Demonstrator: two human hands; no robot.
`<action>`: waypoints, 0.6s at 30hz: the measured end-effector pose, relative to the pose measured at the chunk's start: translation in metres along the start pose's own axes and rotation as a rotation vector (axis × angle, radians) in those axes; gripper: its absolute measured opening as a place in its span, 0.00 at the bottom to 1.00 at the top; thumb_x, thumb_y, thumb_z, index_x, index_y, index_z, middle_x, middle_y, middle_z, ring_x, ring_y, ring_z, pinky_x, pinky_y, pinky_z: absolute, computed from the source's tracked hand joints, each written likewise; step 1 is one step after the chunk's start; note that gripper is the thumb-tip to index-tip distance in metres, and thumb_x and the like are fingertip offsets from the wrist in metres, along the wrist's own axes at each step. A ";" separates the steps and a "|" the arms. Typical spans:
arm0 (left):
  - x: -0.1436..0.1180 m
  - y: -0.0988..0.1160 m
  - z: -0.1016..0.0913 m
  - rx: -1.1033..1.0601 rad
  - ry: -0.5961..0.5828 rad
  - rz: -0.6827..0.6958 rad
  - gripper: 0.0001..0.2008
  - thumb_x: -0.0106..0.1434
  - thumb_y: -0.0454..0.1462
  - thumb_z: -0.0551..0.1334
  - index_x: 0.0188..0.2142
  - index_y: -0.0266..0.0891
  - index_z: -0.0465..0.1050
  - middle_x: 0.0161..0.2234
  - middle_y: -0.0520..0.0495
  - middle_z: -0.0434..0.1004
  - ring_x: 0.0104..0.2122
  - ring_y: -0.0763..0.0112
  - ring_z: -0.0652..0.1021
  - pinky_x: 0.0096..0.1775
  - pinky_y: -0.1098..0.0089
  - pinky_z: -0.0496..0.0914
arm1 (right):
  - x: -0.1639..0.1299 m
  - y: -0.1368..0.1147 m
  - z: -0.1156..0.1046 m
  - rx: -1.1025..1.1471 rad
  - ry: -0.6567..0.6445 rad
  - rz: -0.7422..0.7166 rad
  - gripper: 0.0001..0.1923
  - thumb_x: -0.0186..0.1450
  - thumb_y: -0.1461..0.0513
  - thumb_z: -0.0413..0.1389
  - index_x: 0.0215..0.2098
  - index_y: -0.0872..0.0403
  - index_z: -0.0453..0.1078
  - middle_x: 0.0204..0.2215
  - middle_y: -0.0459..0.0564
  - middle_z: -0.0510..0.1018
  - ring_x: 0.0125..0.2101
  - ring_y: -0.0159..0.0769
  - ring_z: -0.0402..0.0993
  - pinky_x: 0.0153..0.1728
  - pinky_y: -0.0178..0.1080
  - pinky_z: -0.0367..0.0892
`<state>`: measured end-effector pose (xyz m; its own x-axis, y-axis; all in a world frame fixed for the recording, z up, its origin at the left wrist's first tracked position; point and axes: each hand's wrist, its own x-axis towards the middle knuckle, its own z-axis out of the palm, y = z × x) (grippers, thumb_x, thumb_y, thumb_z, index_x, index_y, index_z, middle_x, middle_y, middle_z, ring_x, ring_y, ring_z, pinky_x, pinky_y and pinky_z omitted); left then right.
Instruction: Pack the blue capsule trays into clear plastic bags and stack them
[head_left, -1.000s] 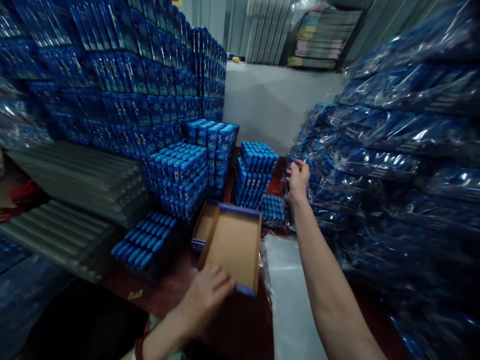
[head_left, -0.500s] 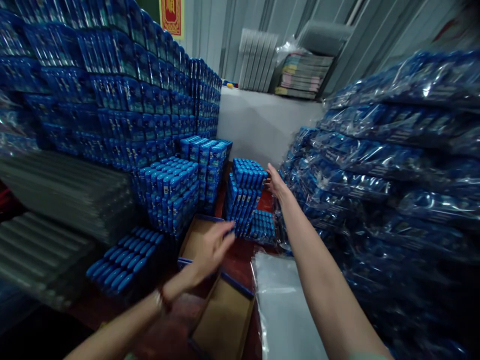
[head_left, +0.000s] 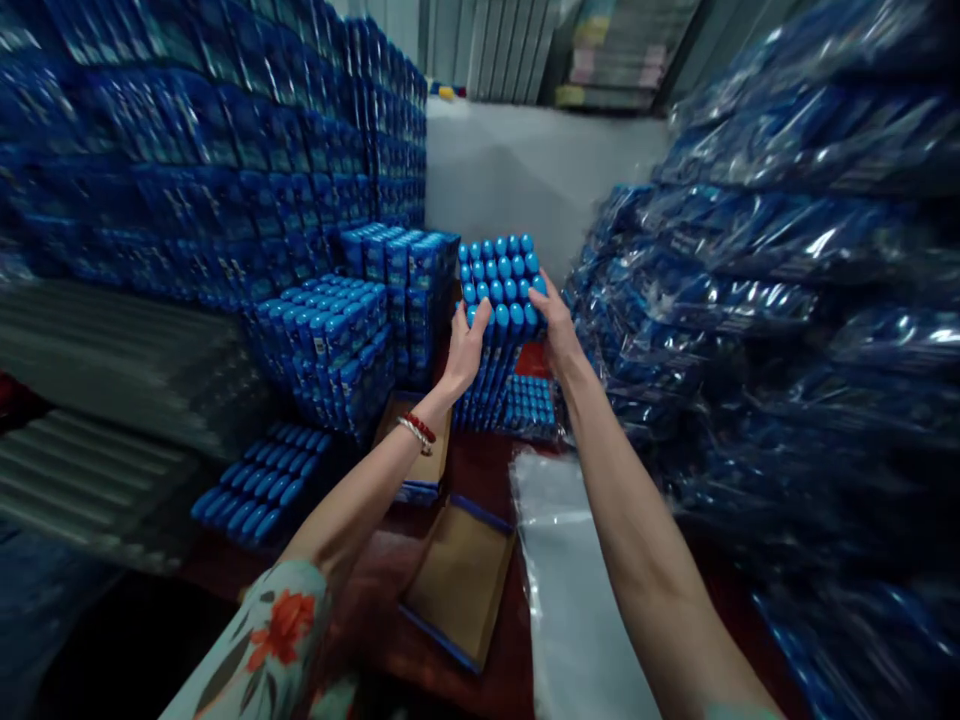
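Two hands (head_left: pixel 466 345) around blue tubes (head_left: pixel 501 285)

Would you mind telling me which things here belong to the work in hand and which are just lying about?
In hand:
- left hand and right hand, gripping the block of blue tubes from either side
- open cardboard box below

Lying about:
- stacked blue packs
- bagged bundles
- clear plastic bag
- flat row of tubes

grey floor (head_left: pixel 525 170) | corrugated wall (head_left: pixel 487 45) | dark red table (head_left: pixel 390 570) | dim light
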<state>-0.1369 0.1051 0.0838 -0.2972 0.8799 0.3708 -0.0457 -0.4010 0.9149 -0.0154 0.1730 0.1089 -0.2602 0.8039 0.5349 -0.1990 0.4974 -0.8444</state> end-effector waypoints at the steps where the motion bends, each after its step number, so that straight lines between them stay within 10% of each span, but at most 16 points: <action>1: -0.021 0.006 -0.002 -0.013 0.024 0.016 0.27 0.67 0.48 0.49 0.62 0.42 0.49 0.64 0.47 0.52 0.63 0.64 0.53 0.62 0.62 0.46 | -0.023 -0.010 0.005 0.012 0.005 -0.023 0.32 0.60 0.52 0.53 0.61 0.47 0.55 0.57 0.43 0.66 0.58 0.36 0.59 0.59 0.44 0.54; 6: -0.161 0.020 -0.031 0.018 -0.007 -0.141 0.26 0.66 0.45 0.54 0.61 0.45 0.53 0.60 0.47 0.61 0.59 0.62 0.63 0.59 0.63 0.56 | -0.195 -0.045 0.047 -0.083 0.290 0.149 0.31 0.65 0.54 0.49 0.65 0.45 0.47 0.63 0.43 0.54 0.62 0.41 0.50 0.61 0.50 0.49; 11: -0.273 -0.028 -0.079 0.059 -0.112 -0.463 0.26 0.63 0.46 0.56 0.59 0.41 0.58 0.58 0.44 0.65 0.57 0.58 0.66 0.57 0.60 0.59 | -0.354 -0.010 0.084 -0.194 0.466 0.566 0.31 0.66 0.53 0.47 0.65 0.42 0.43 0.66 0.41 0.46 0.65 0.43 0.41 0.63 0.53 0.42; 18: -0.300 -0.082 -0.104 0.162 -0.136 -0.575 0.26 0.61 0.50 0.56 0.53 0.38 0.67 0.54 0.42 0.70 0.58 0.56 0.65 0.59 0.55 0.56 | -0.410 0.036 0.091 -0.366 0.320 0.665 0.36 0.66 0.50 0.44 0.67 0.51 0.36 0.67 0.50 0.40 0.65 0.41 0.33 0.63 0.52 0.34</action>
<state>-0.1431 -0.1526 -0.1186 -0.1433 0.9728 -0.1822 -0.0136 0.1821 0.9832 -0.0017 -0.1686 -0.1378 0.0775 0.9946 -0.0684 0.2367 -0.0850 -0.9679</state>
